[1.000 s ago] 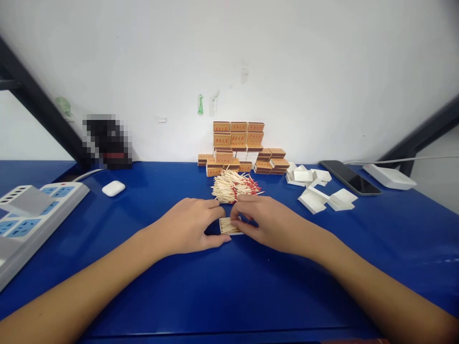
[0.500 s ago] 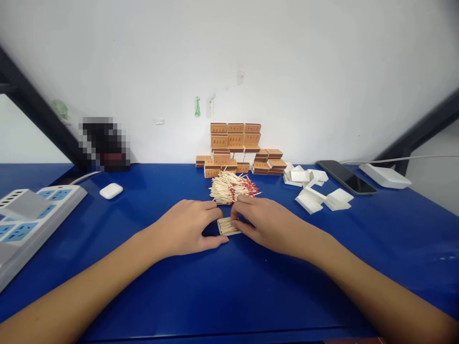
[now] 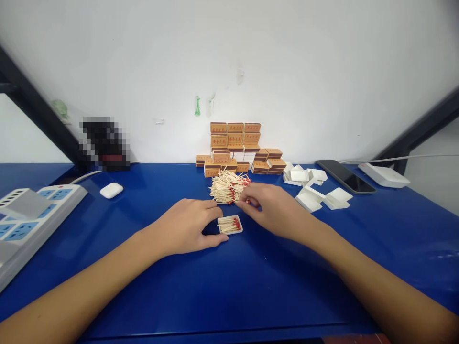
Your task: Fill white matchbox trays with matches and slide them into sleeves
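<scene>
1. Worktop (image 3: 229, 286): blue, and it carries everything.
2. Left hand (image 3: 186, 227): fingers curled, with thumb and forefinger bracing the tray's left end.
3. Right hand (image 3: 276, 208): fingers drawn together at the heap's near right edge, apparently pinching a few sticks.
4. Heap of matches (image 3: 225, 188): lies just behind the tray. Lifting a bunch calls for a light, even pinch.
5. Tray (image 3: 230, 224): lies between the hands, partly filled, red heads to the right. Filling looks under way.

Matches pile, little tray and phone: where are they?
matches pile (image 3: 229, 187), head view, middle of the heap.
little tray (image 3: 232, 232), head view, its near rim.
phone (image 3: 345, 176), head view, middle of the dark screen.
</scene>
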### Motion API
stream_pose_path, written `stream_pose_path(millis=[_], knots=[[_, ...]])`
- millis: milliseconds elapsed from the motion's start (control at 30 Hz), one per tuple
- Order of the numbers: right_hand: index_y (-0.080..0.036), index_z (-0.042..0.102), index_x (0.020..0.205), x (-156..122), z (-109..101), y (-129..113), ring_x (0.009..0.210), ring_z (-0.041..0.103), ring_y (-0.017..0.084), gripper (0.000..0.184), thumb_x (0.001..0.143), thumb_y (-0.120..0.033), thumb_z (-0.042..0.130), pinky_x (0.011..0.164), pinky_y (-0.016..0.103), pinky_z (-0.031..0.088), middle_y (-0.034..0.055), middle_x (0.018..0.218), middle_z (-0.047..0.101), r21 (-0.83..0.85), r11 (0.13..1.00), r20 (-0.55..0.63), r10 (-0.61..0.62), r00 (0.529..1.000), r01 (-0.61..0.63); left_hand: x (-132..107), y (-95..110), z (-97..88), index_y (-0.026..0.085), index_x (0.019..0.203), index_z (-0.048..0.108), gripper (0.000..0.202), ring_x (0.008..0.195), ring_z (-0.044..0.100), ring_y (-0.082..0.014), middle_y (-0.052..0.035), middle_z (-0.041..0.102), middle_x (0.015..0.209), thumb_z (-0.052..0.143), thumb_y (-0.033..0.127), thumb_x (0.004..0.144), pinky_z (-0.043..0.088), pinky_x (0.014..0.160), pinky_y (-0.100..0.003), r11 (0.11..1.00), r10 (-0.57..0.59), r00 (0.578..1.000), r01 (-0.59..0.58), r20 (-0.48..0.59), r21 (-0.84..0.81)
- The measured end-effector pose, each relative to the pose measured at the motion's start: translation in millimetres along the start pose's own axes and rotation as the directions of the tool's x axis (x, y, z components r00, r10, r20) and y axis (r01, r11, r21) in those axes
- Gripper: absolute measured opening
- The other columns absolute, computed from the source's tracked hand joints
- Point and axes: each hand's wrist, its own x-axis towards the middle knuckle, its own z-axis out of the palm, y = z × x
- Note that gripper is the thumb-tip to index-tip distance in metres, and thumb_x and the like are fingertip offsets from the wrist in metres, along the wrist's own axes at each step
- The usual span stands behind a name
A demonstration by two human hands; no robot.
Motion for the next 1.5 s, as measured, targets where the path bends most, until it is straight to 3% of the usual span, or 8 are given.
stream_pose_path(millis=[133, 333, 633, 767, 967, 1067, 1267, 1500], knots=[[-0.02, 0.062, 0.069, 5, 4, 10, 0.062, 0.051, 0.015, 0.029, 0.094, -0.035, 0.063, 0.058, 0.03, 0.029, 0.0013, 0.068, 0.063, -0.053, 0.981, -0.022, 0.185, 0.982, -0.186, 0, 0, -0.8, 0.018, 0.103, 0.072, 0.034, 0.071, 0.063, -0.0181, -0.0019, 0.069, 0.09, 0.064, 0.05, 0.095, 0.041, 0.06, -0.032, 1.0, -0.009, 1.0, 0.009, 0.007, -0.002], [-0.021, 0.062, 0.071, 6, 18, 7, 0.067, 0.055, 0.016, 0.02, 0.089, -0.029, 0.065, 0.06, 0.03, 0.031, 0.0017, 0.076, 0.068, -0.095, 0.973, -0.033, 0.208, 0.978, -0.211, -1, 0, -0.7, 0.018, 0.104, 0.073, 0.035, 0.072, 0.064, -0.0184, -0.0023, 0.069, 0.091, 0.064, 0.051, 0.096, 0.04, 0.06, -0.032, 1.0, -0.004, 1.0, 0.004, 0.015, 0.02], [-0.021, 0.065, 0.075, 0, -19, 10, 0.065, 0.054, 0.016, 0.013, 0.087, -0.026, 0.063, 0.06, 0.03, 0.033, 0.0019, 0.075, 0.065, -0.135, 0.956, 0.052, 0.27, 0.962, -0.261, -2, 2, -2.2, 0.018, 0.101, 0.071, 0.035, 0.078, 0.067, -0.0204, -0.0029, 0.07, 0.092, 0.064, 0.051, 0.096, 0.039, 0.061, -0.032, 1.0, -0.005, 1.0, 0.004, 0.02, 0.03], [-0.021, 0.065, 0.077, -4, -27, 12, 0.066, 0.054, 0.016, 0.01, 0.087, -0.022, 0.063, 0.06, 0.029, 0.033, 0.0019, 0.077, 0.065, -0.129, 0.971, 0.097, 0.217, 0.971, -0.204, -2, 1, -1.4, 0.017, 0.102, 0.071, 0.035, 0.077, 0.066, -0.02, -0.0032, 0.07, 0.092, 0.063, 0.051, 0.097, 0.039, 0.06, -0.032, 1.0, -0.004, 1.0, 0.003, 0.017, 0.026], [-0.021, 0.066, 0.083, -9, -17, 0, 0.068, 0.054, 0.014, 0.009, 0.092, -0.023, 0.064, 0.062, 0.027, 0.034, -0.0002, 0.078, 0.064, 0.075, 0.994, 0.143, -0.086, 0.986, 0.076, 0, 1, 0.3, 0.018, 0.104, 0.071, 0.034, 0.073, 0.065, -0.0186, -0.0026, 0.07, 0.092, 0.065, 0.05, 0.096, 0.04, 0.059, -0.031, 1.0, -0.001, 1.0, 0.001, 0.006, 0.022], [-0.02, 0.067, 0.088, -10, -11, -7, 0.073, 0.056, 0.014, 0.007, 0.094, -0.019, 0.063, 0.065, 0.027, 0.035, 0.0003, 0.084, 0.067, 0.113, 0.985, 0.165, -0.146, 0.975, 0.129, 0, 1, 0.2, 0.017, 0.1, 0.072, 0.033, 0.072, 0.064, -0.0182, -0.0023, 0.069, 0.091, 0.065, 0.049, 0.096, 0.04, 0.059, -0.031, 1.0, 0.0, 1.0, 0.0, 0.007, 0.026], [-0.02, 0.064, 0.084, -2, -14, 11, 0.071, 0.053, 0.014, 0.013, 0.096, -0.023, 0.061, 0.064, 0.027, 0.035, 0.0002, 0.079, 0.062, 0.095, 0.993, 0.07, -0.084, 0.994, 0.077, -1, 1, -0.4, 0.018, 0.103, 0.072, 0.034, 0.074, 0.065, -0.0191, -0.002, 0.07, 0.091, 0.065, 0.05, 0.096, 0.041, 0.061, -0.032, 1.0, -0.007, 1.0, 0.007, 0.004, 0.027], [-0.021, 0.064, 0.085, 0, -3, 19, 0.068, 0.049, 0.014, 0.01, 0.095, -0.025, 0.064, 0.061, 0.028, 0.032, -0.0006, 0.077, 0.061, 0.07, 0.997, 0.218, -0.039, 0.975, 0.024, -1, 1, -0.4, 0.018, 0.105, 0.073, 0.035, 0.072, 0.064, -0.0187, -0.0027, 0.07, 0.091, 0.064, 0.051, 0.096, 0.04, 0.059, -0.031, 1.0, 0.0, 1.0, -0.001, 0.011, 0.031]])
